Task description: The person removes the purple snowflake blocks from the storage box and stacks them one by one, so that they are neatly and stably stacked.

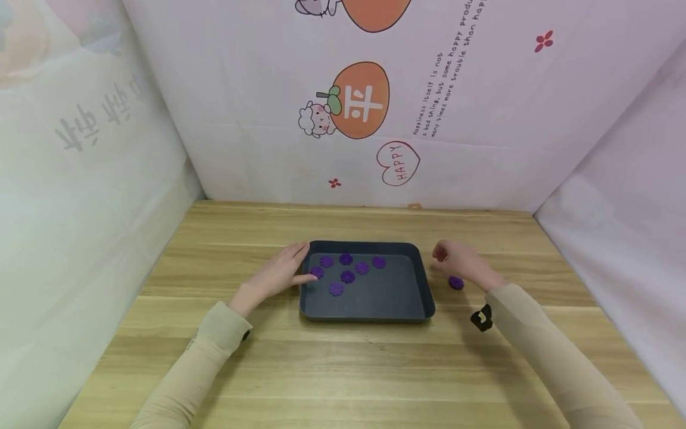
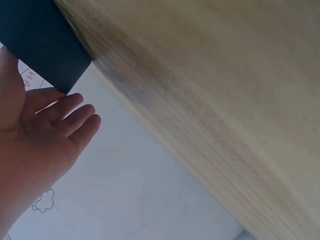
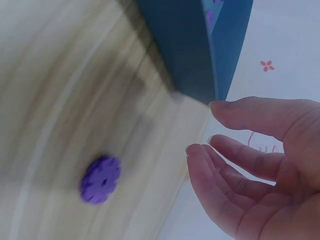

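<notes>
Head view: your right hand sits right of centre, fingers loosely bent, and the loose purple disc is on the wood-grain table just below it in the frame. Your left hand has fairly straight fingers at the upper left corner of the dark tray, thumb over the rim, with seven purple discs lying inside. White cloth walls you in, printed with orange fruit and a HAPPY heart

Left wrist view: tray corner upper left, your fingertips right at it, slightly spread, table edge running diagonally

Right wrist view: your thumb and fingers are apart with nothing between them, the disc is down at lower left, clear of your fingertips, tray at top centre
</notes>
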Available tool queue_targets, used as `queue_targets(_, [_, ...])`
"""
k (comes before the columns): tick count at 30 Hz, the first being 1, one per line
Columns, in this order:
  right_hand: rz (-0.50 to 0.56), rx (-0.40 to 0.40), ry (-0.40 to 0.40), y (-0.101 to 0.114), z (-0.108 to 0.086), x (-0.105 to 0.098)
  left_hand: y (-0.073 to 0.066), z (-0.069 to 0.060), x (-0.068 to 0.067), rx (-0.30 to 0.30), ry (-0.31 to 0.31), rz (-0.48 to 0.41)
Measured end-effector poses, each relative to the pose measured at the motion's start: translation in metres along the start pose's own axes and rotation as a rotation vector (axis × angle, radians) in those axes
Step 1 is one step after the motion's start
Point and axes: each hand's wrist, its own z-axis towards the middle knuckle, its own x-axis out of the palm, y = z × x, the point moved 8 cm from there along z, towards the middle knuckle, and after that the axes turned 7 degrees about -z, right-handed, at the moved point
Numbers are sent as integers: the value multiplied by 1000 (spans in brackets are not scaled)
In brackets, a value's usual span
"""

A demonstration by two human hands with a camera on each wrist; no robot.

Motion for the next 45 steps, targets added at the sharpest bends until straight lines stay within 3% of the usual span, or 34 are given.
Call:
queue_targets(15, [-52,-74,-21,44,25,-11,3,-1,-4,-20,9,-9])
queue_targets(26, [-72,-93,7,60,39,-2,4,-2,-2,-39,24,-19])
queue_targets(45, [-37,-137,31,79,55,26,3,0,0,-11,21,8])
